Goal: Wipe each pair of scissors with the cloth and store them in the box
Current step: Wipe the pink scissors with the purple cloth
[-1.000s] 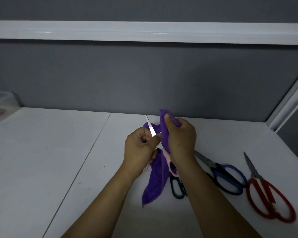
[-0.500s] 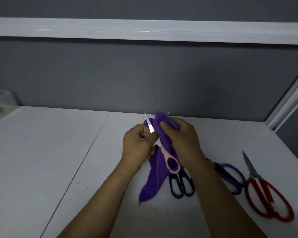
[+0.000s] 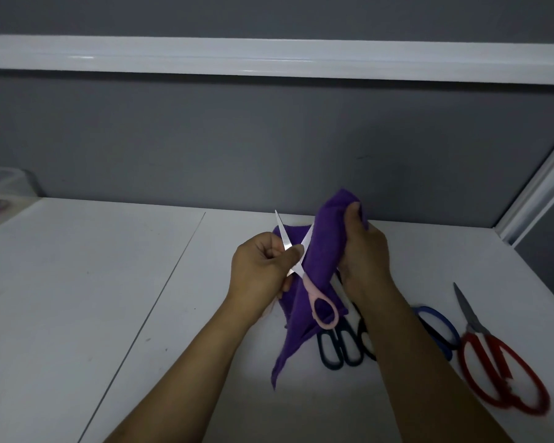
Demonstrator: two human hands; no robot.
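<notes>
The left hand (image 3: 263,270) pinches the pink scissors (image 3: 314,295) near the pivot (blades spread) above the table (image 3: 109,282). The right hand (image 3: 365,254) grips the cloth (image 3: 327,251) against one blade. A black pair (image 3: 339,346), blue pair (image 3: 438,327) and red pair (image 3: 499,372) lie below; the box (image 3: 0,193) sits far left.

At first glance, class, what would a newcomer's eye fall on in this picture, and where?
Above the middle of the white table, the right hand grips a soft purple cloth over one blade of the pink-handled steel scissors, which the left hand holds with blades spread. To the right, red-handled scissors lie flat on the table, with blue-handled scissors and dark-handled scissors partly hidden under the right forearm.
</notes>
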